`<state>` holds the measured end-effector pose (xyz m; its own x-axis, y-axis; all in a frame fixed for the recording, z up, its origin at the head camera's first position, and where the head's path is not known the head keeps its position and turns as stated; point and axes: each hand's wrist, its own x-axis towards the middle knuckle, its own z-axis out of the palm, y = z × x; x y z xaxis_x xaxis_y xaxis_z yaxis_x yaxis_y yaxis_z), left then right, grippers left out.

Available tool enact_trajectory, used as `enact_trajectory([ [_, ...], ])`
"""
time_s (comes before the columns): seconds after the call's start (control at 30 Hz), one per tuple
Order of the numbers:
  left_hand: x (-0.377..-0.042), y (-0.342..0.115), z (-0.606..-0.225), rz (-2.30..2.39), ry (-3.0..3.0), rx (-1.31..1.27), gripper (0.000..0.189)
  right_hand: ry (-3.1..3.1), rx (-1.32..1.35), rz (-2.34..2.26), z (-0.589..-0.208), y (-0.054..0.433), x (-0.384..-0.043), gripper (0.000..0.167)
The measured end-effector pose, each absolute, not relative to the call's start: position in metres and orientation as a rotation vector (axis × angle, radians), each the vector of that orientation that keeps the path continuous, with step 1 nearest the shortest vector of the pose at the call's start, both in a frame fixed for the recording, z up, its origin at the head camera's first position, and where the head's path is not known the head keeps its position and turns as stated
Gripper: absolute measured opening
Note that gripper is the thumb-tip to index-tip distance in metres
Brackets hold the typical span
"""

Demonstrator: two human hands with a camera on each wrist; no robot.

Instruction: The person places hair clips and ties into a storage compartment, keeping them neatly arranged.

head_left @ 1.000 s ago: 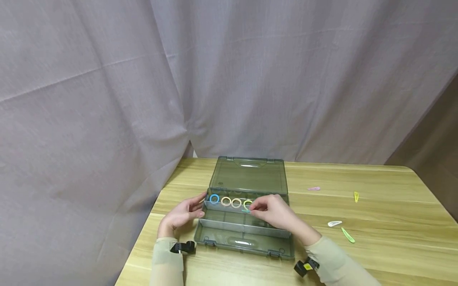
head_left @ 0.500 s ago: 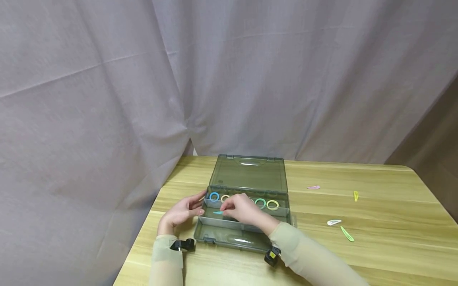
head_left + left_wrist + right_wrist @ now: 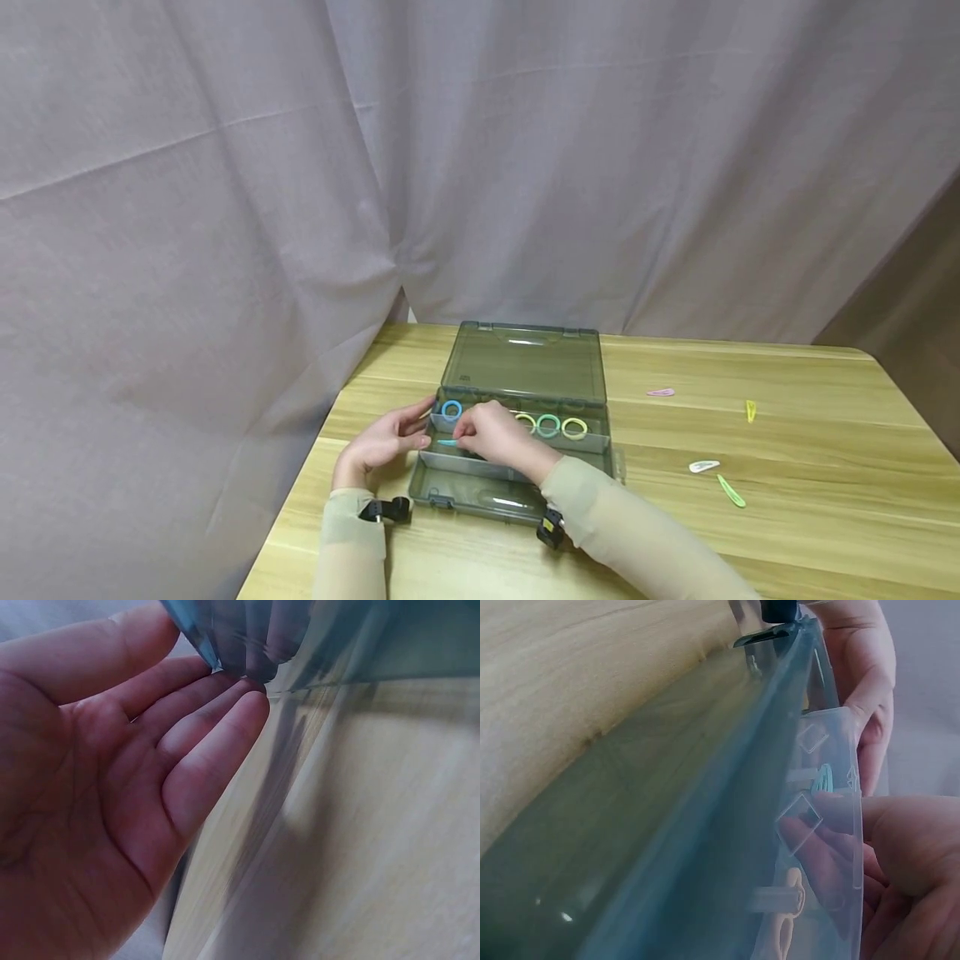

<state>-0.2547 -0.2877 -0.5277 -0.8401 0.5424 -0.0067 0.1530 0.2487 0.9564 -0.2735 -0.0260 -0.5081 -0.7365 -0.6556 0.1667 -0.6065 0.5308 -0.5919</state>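
Note:
A smoky, see-through storage box (image 3: 528, 358) stands with its lid folded back. My right hand (image 3: 495, 433) reaches over it and pinches a teal snap hair clip (image 3: 447, 442) at the left end of the middle compartment. In the right wrist view the clip (image 3: 823, 780) shows through the clear divider, at the fingertips. My left hand (image 3: 382, 442) touches the box's left side with fingers nearly straight, as the left wrist view also shows. Ring-shaped hair ties line the back compartment: blue (image 3: 444, 409), green (image 3: 538, 426) and yellow (image 3: 564, 428) among them; others are partly behind my right hand.
On the wooden table (image 3: 840, 433) to the right lie a pink clip (image 3: 661, 392), a yellow clip (image 3: 751, 412), a white clip (image 3: 703, 467) and a green clip (image 3: 731, 491). A grey curtain (image 3: 525, 167) hangs behind the table.
My right hand has carried the teal hair clip left, from near the yellow-green hair tie to the left end of the middle compartment. My left hand stays at the box's side.

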Motion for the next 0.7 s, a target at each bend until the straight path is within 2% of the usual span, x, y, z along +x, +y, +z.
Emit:
enact_trajectory([
  [0.7,-0.255,-0.286,-0.526,1.625,2.185,0.651,0.075,2.749,-1.109,-0.778,-0.508,-0.039,-0.273,0.006],
])
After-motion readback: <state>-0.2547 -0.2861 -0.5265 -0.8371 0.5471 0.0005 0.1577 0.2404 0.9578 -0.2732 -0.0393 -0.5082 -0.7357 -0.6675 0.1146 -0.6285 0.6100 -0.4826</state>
